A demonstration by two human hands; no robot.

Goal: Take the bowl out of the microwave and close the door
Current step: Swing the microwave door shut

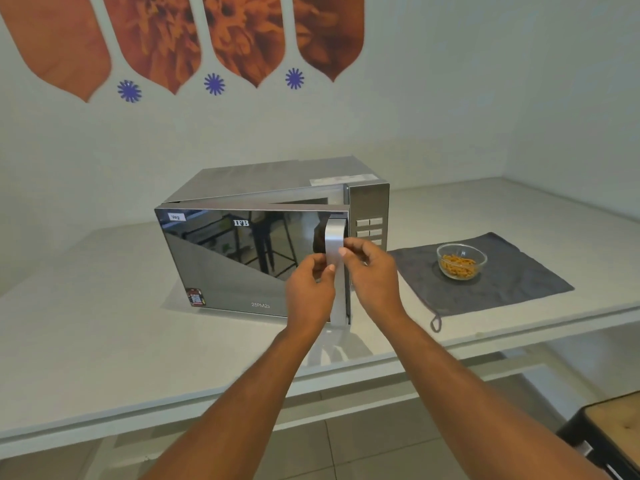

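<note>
Both hands on microwave [277, 216] door handle [335, 244], left hand [310, 289] pinching its left edge & right hand [372, 271] closed on right edge, door [242, 258] slightly ajar, glass bowl [461, 261] w/ orange snack out on grey cloth [502, 289], right of microwave.

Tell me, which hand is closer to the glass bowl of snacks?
Right. The right hand is on the microwave handle, on the side toward the bowl; the left hand sits beyond it.
</note>
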